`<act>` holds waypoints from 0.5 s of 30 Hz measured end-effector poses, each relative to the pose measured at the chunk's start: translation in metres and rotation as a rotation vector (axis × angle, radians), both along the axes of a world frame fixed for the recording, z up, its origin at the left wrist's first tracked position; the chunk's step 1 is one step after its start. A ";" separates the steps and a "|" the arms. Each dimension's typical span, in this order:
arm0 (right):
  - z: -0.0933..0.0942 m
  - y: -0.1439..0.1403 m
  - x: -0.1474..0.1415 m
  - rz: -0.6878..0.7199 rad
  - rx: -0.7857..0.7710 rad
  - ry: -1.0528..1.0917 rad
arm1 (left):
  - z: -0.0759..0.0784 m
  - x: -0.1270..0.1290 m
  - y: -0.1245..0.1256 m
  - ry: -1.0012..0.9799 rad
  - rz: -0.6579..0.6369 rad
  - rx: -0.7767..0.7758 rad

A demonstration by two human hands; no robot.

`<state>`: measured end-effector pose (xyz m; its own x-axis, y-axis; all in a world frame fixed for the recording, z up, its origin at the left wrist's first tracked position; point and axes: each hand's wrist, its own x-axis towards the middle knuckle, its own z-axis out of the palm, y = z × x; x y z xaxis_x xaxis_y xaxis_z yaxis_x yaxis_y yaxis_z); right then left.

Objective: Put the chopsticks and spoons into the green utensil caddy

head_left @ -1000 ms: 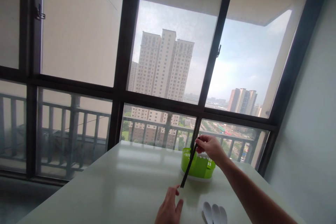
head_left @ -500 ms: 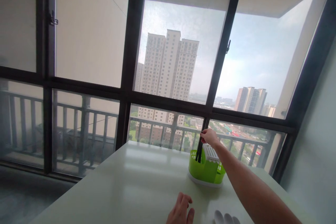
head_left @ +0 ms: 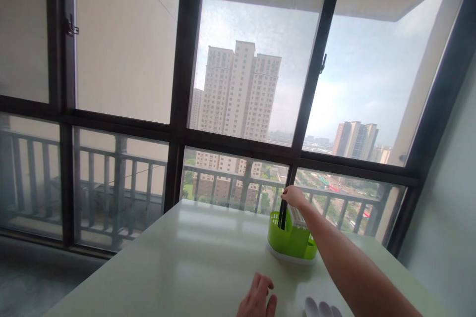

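A bright green utensil caddy [head_left: 288, 243] with a white base stands on the table, its left compartment of open lattice. Black chopsticks [head_left: 282, 220] rise upright from that compartment. Fingers of my right hand [head_left: 292, 195] are pinched round the chopsticks' upper ends, above the rim. Part of the white slatted rack [head_left: 295, 217] on the caddy is covered by my right forearm. Nearer to me, my left hand [head_left: 258, 297] rests low over the table, fingers loosely bent and thumb apart, with nothing in it. Several pale spoons [head_left: 323, 308] lie right of it, cut off by the lower frame edge.
The pale glossy table [head_left: 178, 257] reaches to a dark-framed window [head_left: 238, 141]. A railing [head_left: 226, 188] and tall buildings show through the glass. At the right is a plain wall [head_left: 446, 208].
My right hand has shifted slightly left and down along with the chopsticks, which now sit a little lower in the caddy. My left hand has hardly moved.
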<state>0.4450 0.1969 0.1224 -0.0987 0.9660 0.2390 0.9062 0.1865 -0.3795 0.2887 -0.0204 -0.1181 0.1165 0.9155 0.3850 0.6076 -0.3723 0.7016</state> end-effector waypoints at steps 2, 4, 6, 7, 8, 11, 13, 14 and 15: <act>-0.002 0.000 0.001 -0.002 0.042 -0.047 | 0.001 -0.001 0.000 0.001 -0.002 -0.011; -0.004 -0.001 0.002 -0.003 0.093 -0.089 | 0.001 -0.001 0.000 0.006 -0.001 -0.017; -0.005 -0.003 0.004 0.007 0.141 -0.127 | 0.001 -0.001 0.000 0.011 0.001 -0.019; -0.006 -0.005 0.005 0.019 0.162 -0.146 | 0.000 -0.001 0.000 0.014 0.002 -0.020; -0.006 -0.006 0.006 0.035 0.181 -0.168 | 0.000 -0.001 0.000 0.015 0.004 -0.021; -0.005 -0.014 0.009 0.123 0.213 -0.246 | 0.000 -0.001 0.000 0.012 0.013 -0.019; -0.005 -0.018 0.010 0.189 0.212 -0.298 | 0.002 -0.002 -0.001 0.002 0.009 -0.009; -0.004 -0.021 0.011 0.212 0.207 -0.320 | 0.003 -0.002 -0.001 -0.004 -0.002 -0.003; -0.004 -0.023 0.010 0.226 0.203 -0.336 | 0.004 -0.003 -0.001 -0.009 -0.014 0.002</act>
